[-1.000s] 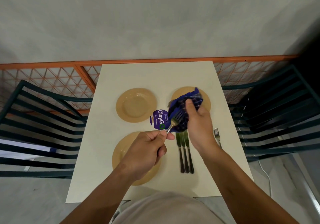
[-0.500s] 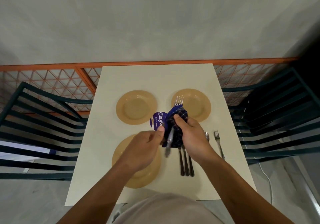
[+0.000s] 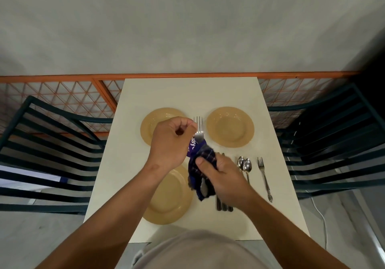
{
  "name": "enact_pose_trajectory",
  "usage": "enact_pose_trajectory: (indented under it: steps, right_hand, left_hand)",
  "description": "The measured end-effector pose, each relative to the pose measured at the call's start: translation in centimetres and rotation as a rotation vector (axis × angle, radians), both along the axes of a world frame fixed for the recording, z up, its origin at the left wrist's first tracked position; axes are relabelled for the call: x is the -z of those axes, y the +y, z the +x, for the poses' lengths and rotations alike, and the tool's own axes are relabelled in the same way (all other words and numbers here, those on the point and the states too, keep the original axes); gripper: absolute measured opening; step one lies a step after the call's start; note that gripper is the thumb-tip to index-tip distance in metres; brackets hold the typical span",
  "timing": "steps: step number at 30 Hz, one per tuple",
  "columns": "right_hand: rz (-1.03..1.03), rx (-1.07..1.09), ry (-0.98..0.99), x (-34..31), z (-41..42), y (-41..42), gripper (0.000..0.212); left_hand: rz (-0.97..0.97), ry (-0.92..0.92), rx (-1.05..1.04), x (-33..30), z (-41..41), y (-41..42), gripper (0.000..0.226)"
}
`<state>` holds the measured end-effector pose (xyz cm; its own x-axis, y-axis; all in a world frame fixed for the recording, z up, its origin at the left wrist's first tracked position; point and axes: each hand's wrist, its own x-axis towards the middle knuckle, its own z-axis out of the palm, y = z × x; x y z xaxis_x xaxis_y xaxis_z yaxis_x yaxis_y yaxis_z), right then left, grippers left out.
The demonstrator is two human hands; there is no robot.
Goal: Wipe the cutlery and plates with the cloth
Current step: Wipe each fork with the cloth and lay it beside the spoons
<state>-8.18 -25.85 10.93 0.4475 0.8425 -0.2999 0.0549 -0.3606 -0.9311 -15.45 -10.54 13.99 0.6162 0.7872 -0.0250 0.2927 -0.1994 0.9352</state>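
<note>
left hand [image 3: 174, 141]: pinching the shiny metal fork [image 3: 199, 126] near its tines, over the tabletop's [image 3: 187, 94] middle
right hand [image 3: 218, 173]: gripping the dark blue checked cloth [image 3: 203, 164], bunched round the fork's handle

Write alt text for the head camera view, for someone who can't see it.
Seen from above, a person's left hand pinches a fork near its tines while the right hand grips a dark blue cloth around its handle. On the cream table lie three tan plates, two spoons, another fork and more cutlery handles.
</note>
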Motion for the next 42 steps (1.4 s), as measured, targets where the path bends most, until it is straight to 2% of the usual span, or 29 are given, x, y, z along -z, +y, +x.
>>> enact_pose_trajectory:
  steps: [4,7,12,14,17,19,23,26,28,33,39,42]
  right_hand:
    - [-0.001,-0.076,0.035,1.8,-2.0,-1.7,0.024]
    - [0.031,-0.069,0.082,2.2,-1.8,-1.7,0.022]
    - [0.056,0.034,0.143,1.7,-1.2,-1.3,0.023]
    - [0.030,-0.031,0.200,2.0,-1.5,-1.4,0.023]
    - [-0.120,-0.128,0.090,3.4,-1.1,-2.5,0.021]
    - [-0.156,-0.049,0.090,3.6,-0.1,-2.8,0.023]
    - [-0.072,0.281,0.031,1.3,2.8,-2.0,0.031]
    - [0.079,0.331,0.135,0.2,3.9,-0.2,0.039]
    - [0.167,0.303,0.185,0.0,3.7,1.0,0.037]
    - [0.232,0.251,0.056,0.3,3.7,2.7,0.017]
    - [0.149,0.218,-0.213,-0.6,5.7,3.7,0.027]
    - [0.141,0.302,-0.269,-1.2,7.2,3.7,0.025]
  left_hand:
    - [0.011,-0.029,-0.078,-0.5,-0.2,0.6,0.015]
    - [-0.076,-0.104,-0.103,-0.4,-0.5,0.1,0.012]
    - [-0.152,0.079,0.175,1.8,-2.3,-2.8,0.020]
    - [-0.176,0.071,0.141,2.4,-2.7,-3.1,0.024]
    - [-0.205,0.063,0.051,2.7,-3.0,-2.0,0.025]
    - [-0.201,0.092,0.061,2.8,-3.5,-1.4,0.025]
    - [-0.179,0.157,0.176,2.6,-4.5,-2.1,0.024]
    - [-0.207,0.164,0.255,2.3,-4.6,-2.9,0.024]
    - [-0.207,0.159,0.315,2.1,-4.6,-3.4,0.028]
    - [-0.127,0.192,0.362,1.3,-4.8,-3.7,0.032]
    - [-0.170,0.183,0.289,1.9,-4.5,-3.2,0.019]
    - [-0.163,0.212,0.293,2.6,-3.9,-3.1,0.019]
